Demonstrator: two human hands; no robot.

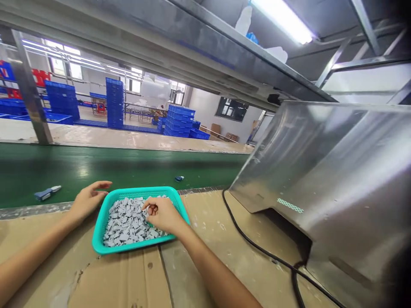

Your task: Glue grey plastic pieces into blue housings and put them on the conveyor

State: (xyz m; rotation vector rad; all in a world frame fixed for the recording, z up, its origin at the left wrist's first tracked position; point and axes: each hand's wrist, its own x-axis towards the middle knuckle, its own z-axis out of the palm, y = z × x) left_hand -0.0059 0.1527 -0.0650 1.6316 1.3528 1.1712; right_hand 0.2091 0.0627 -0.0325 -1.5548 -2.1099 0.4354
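Note:
A turquoise plastic basket (pixel 103 222) sits on the cardboard-covered bench, filled with many small grey plastic parts (pixel 126 222). Over the right side of the heap is my right hand (pixel 163 216), its thumb and fingertips pinched together at the parts; whatever lies between them is too small or hidden to make out. My left hand (pixel 88 199) is at the basket's upper left corner, fingers apart and stretched toward the rim, holding nothing that I can see.
Beyond the bench runs a green conveyor belt (pixel 128 167), carrying a blue-and-white piece (pixel 47 193) at left and a smaller one (pixel 179 179) near the middle. A metal housing (pixel 321 171) stands at right, with a black cable (pixel 244 235) before it. A metal shelf (pixel 160 38) hangs overhead.

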